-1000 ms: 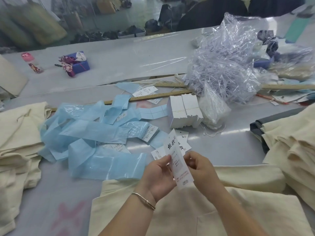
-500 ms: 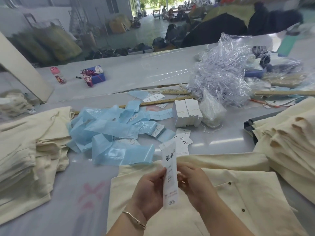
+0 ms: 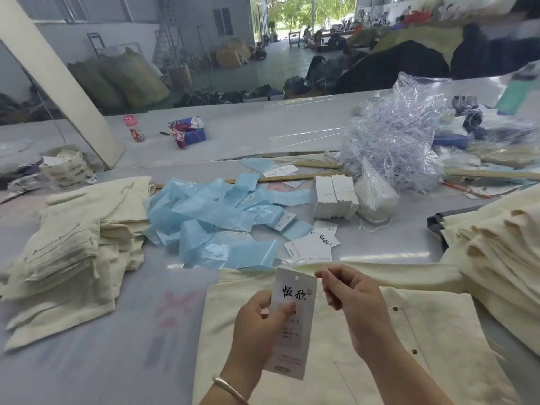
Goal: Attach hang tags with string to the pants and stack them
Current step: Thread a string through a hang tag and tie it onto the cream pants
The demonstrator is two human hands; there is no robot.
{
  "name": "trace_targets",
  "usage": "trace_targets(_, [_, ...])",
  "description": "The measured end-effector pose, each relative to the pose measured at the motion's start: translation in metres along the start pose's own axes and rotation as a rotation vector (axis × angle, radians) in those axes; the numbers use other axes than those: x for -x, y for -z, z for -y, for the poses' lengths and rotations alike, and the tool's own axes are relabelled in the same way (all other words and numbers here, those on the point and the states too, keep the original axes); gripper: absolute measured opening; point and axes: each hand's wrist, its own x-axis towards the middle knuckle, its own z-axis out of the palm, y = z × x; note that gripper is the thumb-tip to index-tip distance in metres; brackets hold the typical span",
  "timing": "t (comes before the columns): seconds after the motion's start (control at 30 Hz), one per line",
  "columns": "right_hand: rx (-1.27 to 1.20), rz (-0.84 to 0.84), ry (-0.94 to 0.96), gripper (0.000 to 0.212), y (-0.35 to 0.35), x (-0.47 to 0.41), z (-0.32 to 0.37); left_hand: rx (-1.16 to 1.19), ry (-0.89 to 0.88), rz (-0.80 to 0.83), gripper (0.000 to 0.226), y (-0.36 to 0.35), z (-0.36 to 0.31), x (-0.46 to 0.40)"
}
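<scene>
Cream pants lie flat on the desk below my raised hands. My left hand pinches the upright hang tag, thumb across its face. My right hand has fingers pressed together beside the tag's hole; whether they grip string, I cannot tell.

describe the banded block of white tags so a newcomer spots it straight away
Start at the crinkled clear plastic heap on the table's far right. Just left of its near edge stands the block of white tags, beside a white bag. Unlike the loose tags nearby, it is a thick upright bundle.
</scene>
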Motion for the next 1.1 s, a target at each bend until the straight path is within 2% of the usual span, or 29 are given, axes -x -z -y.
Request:
trace_targets(0.13, [0.616, 0.113, 0.369, 0.017, 0.000, 0.008, 0.009, -0.127, -0.172, 0.002, 0.022, 0.002, -0.005, 0.001])
trace_targets(0.2, [0.789, 0.132, 0.419, 0.016, -0.003, 0.009, 0.008, -0.171, -0.233, 0.040, 0.027, 0.000, -0.006, 0.002])
trace_targets(0.27, [0.861, 0.118, 0.394, 0.013, -0.005, 0.010, 0.006, -0.208, -0.295, 0.093, 0.033, -0.003, -0.008, 0.003])
trace_targets(0.43, [0.866, 0.073, 0.337, 0.011, -0.006, 0.013, 0.007, -0.226, -0.345, 0.154, 0.041, -0.009, -0.008, 0.004])
trace_targets(0.63, [0.800, -0.039, 0.326, 0.014, -0.003, 0.016, 0.003, -0.204, -0.365, 0.148, 0.022, -0.018, -0.013, 0.007])
trace_targets(0.77, [0.728, -0.090, 0.334, 0.014, -0.004, 0.021, -0.003, 0.030, -0.196, 0.147, 0.036, -0.019, -0.015, 0.007])
trace_targets(0.9, [0.632, -0.063, 0.326, 0.018, -0.005, 0.026, -0.005, 0.159, -0.108, 0.219, 0.017, -0.017, -0.019, -0.003])
trace_targets(0.93, [0.593, -0.053, 0.302, 0.019, -0.004, 0.026, -0.005, 0.181, -0.106, 0.233, 0.021, -0.017, -0.018, -0.005])
trace_targets(1.0, [0.527, -0.018, 0.246, 0.023, -0.002, 0.026, -0.003, 0.171, -0.144, 0.227, 0.021, -0.018, -0.018, -0.007])
trace_targets(1.1, [0.498, 0.051, 0.194, 0.025, 0.004, 0.025, 0.001, 0.068, -0.216, 0.167, 0.010, -0.020, -0.016, -0.010])
